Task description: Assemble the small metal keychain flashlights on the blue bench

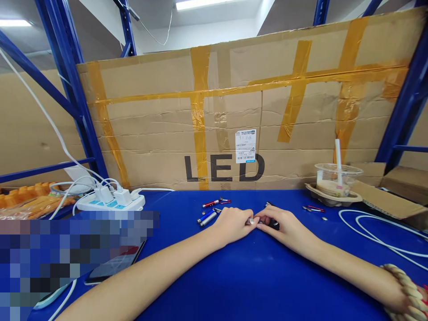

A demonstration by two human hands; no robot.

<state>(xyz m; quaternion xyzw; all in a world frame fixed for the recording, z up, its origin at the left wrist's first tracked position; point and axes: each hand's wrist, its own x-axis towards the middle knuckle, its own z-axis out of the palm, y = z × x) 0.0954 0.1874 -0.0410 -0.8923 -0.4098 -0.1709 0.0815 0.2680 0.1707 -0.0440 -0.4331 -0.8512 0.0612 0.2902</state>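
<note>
Above the blue tabletop [234, 276], my left hand [232, 224] and my right hand [286, 223] meet fingertip to fingertip. Pinched in the left is a small silver piece [250, 221] with a round end; the fingers cover most of it. My right fingers are closed around a small black piece [274, 224], partly hidden, so its exact kind is unclear. Just beyond my left hand lie a silver pen-shaped mini flashlight [209, 218], a blue one [201, 219] against it, and a red one [210, 204] with a metal clasp.
A red clip-like piece [315, 208] and a tiny silver disc [324, 219] lie right of my hands. Further right are a drink cup [334, 178] in a carton tray and a looped white cable [368, 232]. Leftward are a power strip [133, 203] and a phone [113, 269]. Cardboard [160, 142] stands behind.
</note>
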